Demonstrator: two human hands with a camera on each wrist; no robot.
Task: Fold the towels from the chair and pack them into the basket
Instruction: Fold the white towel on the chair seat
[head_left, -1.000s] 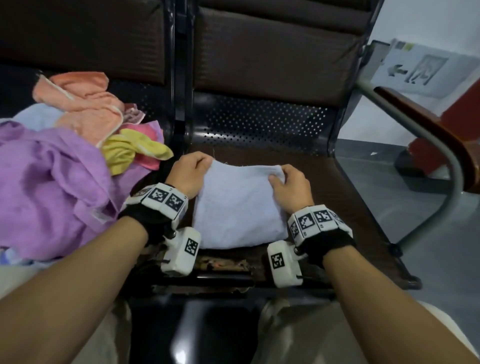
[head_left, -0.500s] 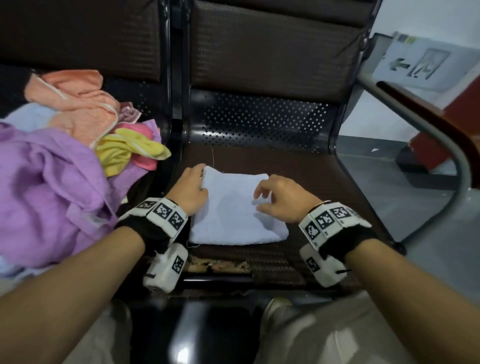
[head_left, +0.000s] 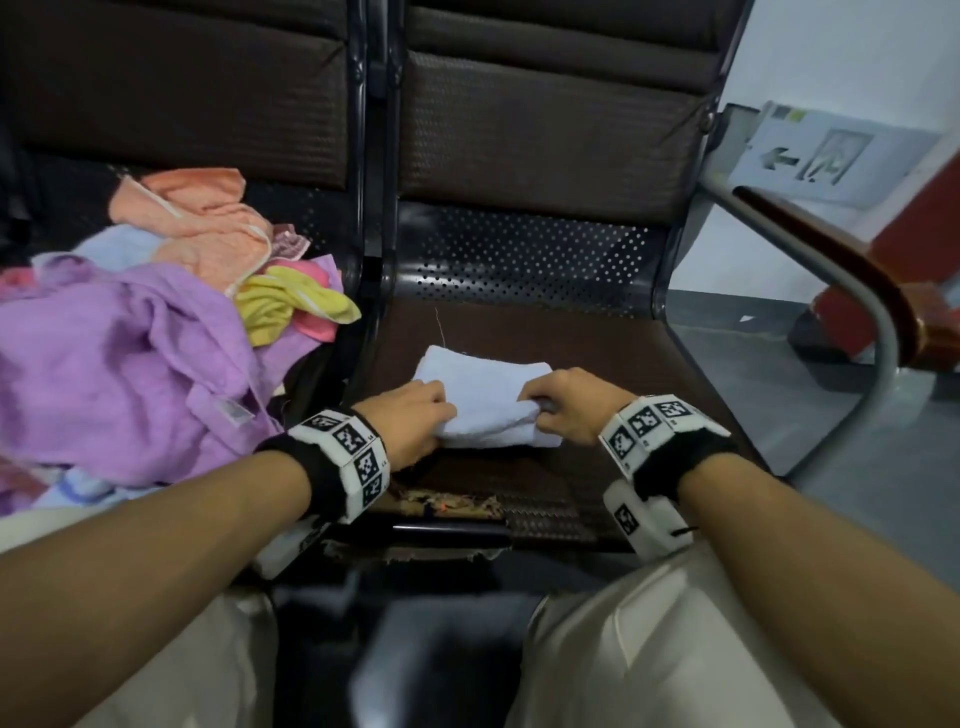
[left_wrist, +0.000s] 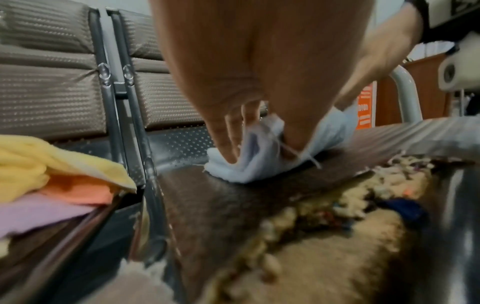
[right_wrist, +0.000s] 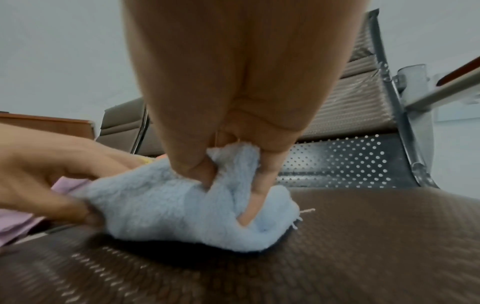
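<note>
The folded pale blue towel (head_left: 485, 402) lies on the brown chair seat (head_left: 597, 353). The left hand (head_left: 410, 415) pinches its 9 o'clock end; the right hand (head_left: 563, 402) grips its 3 o'clock end, fingers (right_wrist: 262, 185) curled into the cloth. A heap of unfolded towels (head_left: 130, 353) covers the neighbouring seat at 9 o'clock.

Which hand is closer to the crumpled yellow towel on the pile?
Left. The left hand grips the pale blue folded towel at the end nearest the yellow towel; the right hand grips its far end.
</note>
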